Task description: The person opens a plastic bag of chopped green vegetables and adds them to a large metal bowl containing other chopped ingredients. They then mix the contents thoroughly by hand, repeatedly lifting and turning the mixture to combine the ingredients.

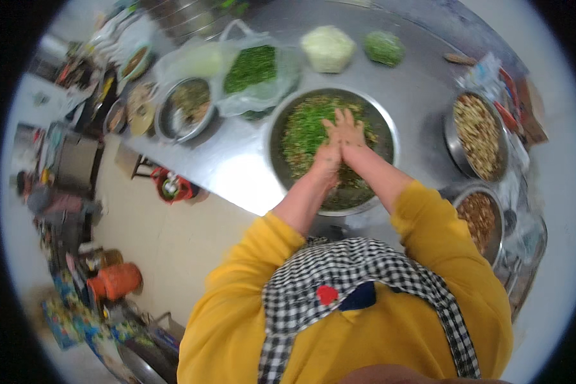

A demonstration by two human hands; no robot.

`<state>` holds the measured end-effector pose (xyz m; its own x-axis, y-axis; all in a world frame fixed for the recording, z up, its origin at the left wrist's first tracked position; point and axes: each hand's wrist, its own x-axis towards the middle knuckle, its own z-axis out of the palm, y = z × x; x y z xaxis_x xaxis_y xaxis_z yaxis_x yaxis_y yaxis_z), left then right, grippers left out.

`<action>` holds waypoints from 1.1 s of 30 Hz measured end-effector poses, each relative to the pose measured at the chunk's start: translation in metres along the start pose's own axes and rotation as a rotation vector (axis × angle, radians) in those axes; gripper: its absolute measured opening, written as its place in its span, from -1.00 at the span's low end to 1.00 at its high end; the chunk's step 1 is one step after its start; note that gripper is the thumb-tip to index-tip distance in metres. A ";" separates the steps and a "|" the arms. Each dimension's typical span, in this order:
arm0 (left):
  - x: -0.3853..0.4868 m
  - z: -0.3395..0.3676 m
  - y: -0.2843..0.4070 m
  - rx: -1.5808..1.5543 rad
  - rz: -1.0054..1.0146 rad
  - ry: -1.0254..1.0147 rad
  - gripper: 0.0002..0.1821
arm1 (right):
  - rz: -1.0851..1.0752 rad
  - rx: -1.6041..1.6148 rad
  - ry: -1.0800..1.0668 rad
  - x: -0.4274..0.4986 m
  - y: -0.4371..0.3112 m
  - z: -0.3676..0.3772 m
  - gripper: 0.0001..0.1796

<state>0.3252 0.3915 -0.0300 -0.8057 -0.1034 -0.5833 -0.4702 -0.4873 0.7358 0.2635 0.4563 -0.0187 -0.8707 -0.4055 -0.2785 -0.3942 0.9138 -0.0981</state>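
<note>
My left hand (328, 154) and my right hand (350, 133) are together inside a wide stainless steel bowl (389, 120). They touch along their inner sides, over a chopped filling (303, 126) with a bright green heap of chopped greens (312, 132) on top. My right fingers point towards the far rim and are spread a little, with nothing seen between them. Part of the left hand and its fingers is blurred and overlapped by the right, so what it may hold is unclear. Bare steel shows along the bowl's right inner side.
Beyond the bowl are a plastic bag of chopped greens (252, 69), a pale cabbage-like bundle (327, 49) and a green bagged bundle (384, 48). A metal basin (165, 117) stands left. Two filled basins (477, 137) stand right. Leftward, a person (57, 201) and an orange gas cylinder (120, 281) are visible.
</note>
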 end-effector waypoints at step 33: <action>0.030 -0.014 0.009 1.133 0.826 0.473 -0.70 | -0.175 0.484 0.287 -0.076 -0.002 0.000 -0.53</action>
<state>0.3011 0.3720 -0.0454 -0.8938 -0.3831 0.2330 -0.1513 0.7468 0.6477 0.3309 0.4851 0.0029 -0.8760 -0.4803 0.0440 -0.4190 0.7125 -0.5628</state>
